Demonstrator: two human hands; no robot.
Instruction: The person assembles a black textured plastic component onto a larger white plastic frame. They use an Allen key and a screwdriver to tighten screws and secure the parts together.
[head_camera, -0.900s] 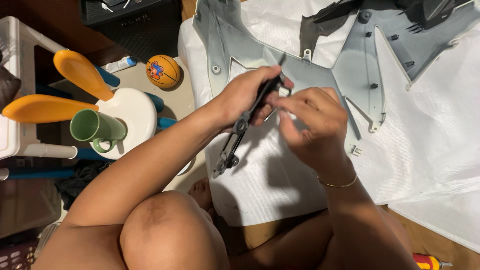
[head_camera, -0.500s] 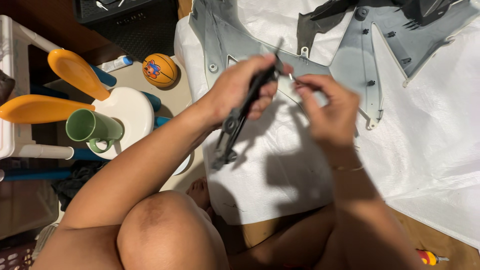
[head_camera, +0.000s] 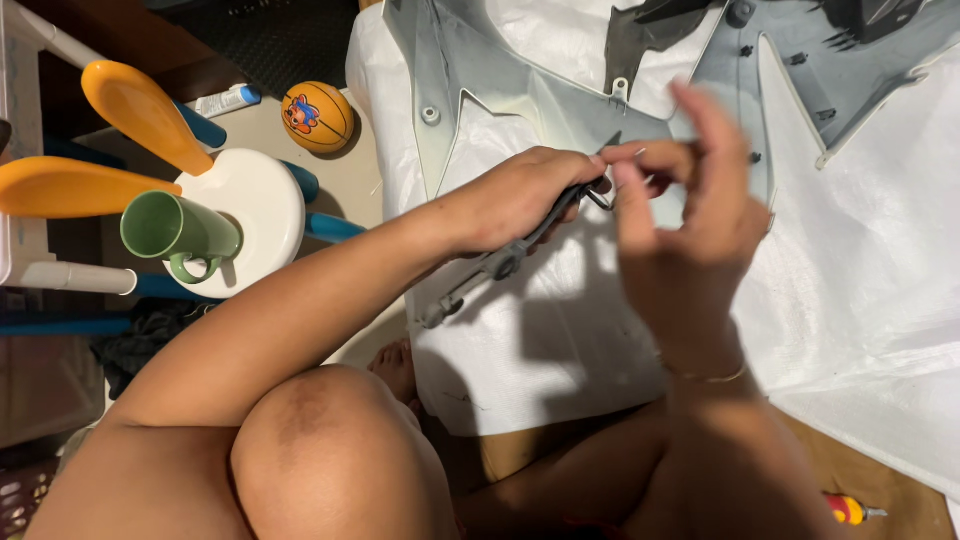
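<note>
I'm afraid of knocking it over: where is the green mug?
In the head view the green mug lies on its side at the left, on the small white round stool, below the orange paddle shapes and left of the left hand.

The person is wearing no sleeves: both forearms are showing bare from elbow to wrist, and neither the left hand (head_camera: 525, 195) nor the right hand (head_camera: 680, 235) is wearing a glove. A thin bangle (head_camera: 705, 377) is circling the right wrist (slim and plain, its colour hard to tell). The raised knee (head_camera: 330, 450) is showing bare too, as are the toes (head_camera: 395, 365) peeking out beside it.
</note>
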